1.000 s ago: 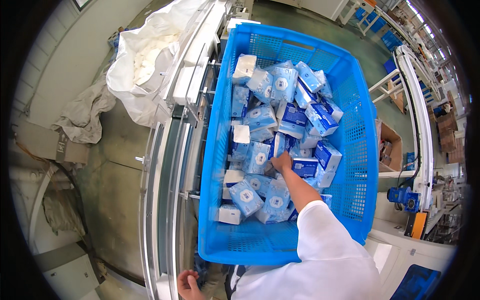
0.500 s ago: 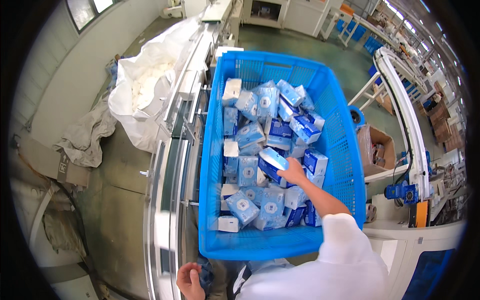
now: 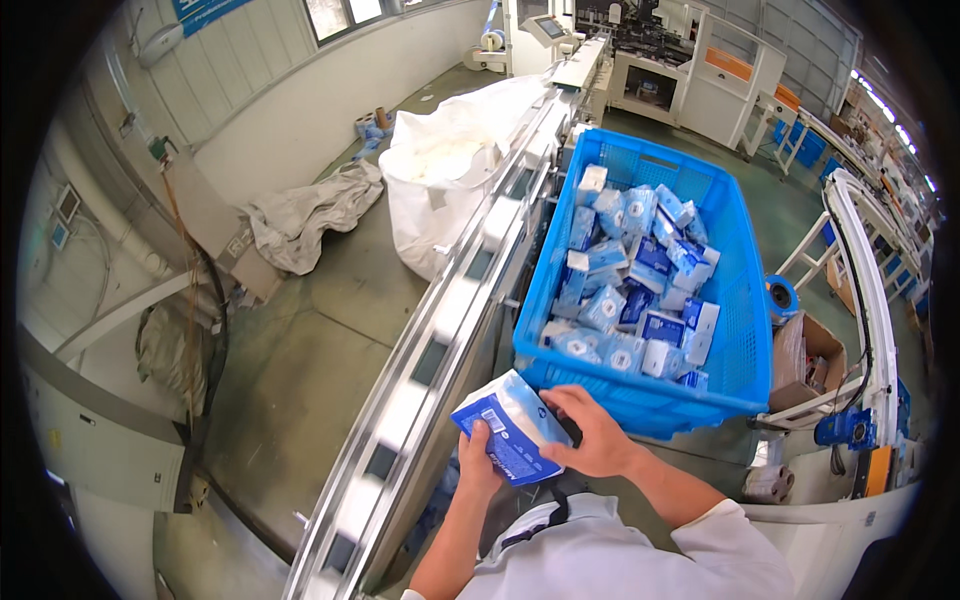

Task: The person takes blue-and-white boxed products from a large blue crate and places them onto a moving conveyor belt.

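Both my hands hold one blue and white soft packet (image 3: 508,434) just in front of my chest. My left hand (image 3: 476,458) grips its near lower edge, and my right hand (image 3: 593,438) clasps its right side. The packet hovers between the long conveyor (image 3: 455,305) on my left and the near wall of a blue plastic crate (image 3: 735,330). The crate holds several more blue and white packets (image 3: 630,275) piled loosely.
A large white sack (image 3: 450,165) and a grey cloth (image 3: 305,215) lie on the floor left of the conveyor. A cardboard box (image 3: 810,365) and a curved white rail (image 3: 865,280) stand right of the crate. Machines line the far wall.
My right hand has lifted a packet out of the crate and brought it toward me. My left hand has come up from the lower edge and taken hold of it too.
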`<state>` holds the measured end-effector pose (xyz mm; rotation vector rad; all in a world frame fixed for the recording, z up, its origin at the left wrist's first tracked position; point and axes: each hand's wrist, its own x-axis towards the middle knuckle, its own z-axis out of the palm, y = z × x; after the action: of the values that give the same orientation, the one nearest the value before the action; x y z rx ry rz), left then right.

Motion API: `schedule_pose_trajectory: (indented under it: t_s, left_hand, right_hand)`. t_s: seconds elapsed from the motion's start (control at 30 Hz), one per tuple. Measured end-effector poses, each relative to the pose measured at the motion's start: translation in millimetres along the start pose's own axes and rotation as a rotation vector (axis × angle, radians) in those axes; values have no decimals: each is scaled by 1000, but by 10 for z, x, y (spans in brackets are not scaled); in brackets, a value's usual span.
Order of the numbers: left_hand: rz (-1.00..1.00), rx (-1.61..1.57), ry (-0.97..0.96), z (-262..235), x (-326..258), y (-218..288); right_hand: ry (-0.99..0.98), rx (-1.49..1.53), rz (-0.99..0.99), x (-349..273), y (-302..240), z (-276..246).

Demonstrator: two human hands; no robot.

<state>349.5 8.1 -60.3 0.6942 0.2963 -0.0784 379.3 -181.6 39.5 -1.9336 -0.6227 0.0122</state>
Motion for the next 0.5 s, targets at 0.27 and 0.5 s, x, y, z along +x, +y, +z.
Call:
schedule_pose_trajectory:
  t_s: [0.27,0.5]
  left_hand:
    - [178,81,25,-739,-1137,-139]
    - [61,-123,257,-882,-1458,-298]
  right_hand:
    - [-77,-237,-181,-437,-296,909]
    - [-255,197,78,-1068,-381,937]
